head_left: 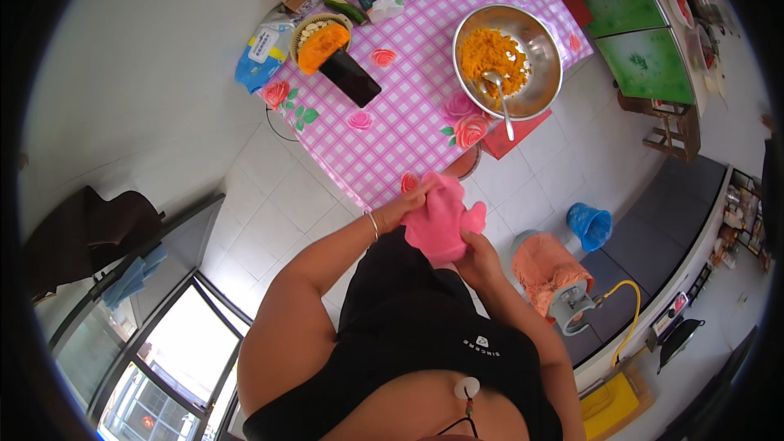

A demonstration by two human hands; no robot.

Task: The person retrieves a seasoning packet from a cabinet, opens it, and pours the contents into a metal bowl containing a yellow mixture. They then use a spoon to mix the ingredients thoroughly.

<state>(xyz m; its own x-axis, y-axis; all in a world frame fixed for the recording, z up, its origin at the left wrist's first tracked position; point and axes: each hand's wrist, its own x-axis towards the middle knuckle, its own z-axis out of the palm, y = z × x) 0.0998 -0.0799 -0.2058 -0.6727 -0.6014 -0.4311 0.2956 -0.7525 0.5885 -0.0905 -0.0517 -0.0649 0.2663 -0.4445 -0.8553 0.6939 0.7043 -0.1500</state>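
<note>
A soft pink cloth (441, 220) with a wavy edge hangs between my two hands, just off the near corner of the table. Its upper left edge is pinched by my left hand (408, 202), which has a bracelet at the wrist. Lower down, my right hand (478, 258) grips the cloth's right side, some of its fingers hidden behind the fabric. Beyond my hands, a wide steel bowl (549, 73) stands on the table, containing orange shredded or mashed food (494, 57) and a metal spoon (505, 110).
A pink checked tablecloth (343, 143) covers the table. On its left lie a black phone (351, 79), a pumpkin piece (322, 47) over a basket (347, 23), a green vegetable (346, 10) and a blue packet (263, 53). A blue bucket (590, 227) and a gas cylinder (551, 273) stand right.
</note>
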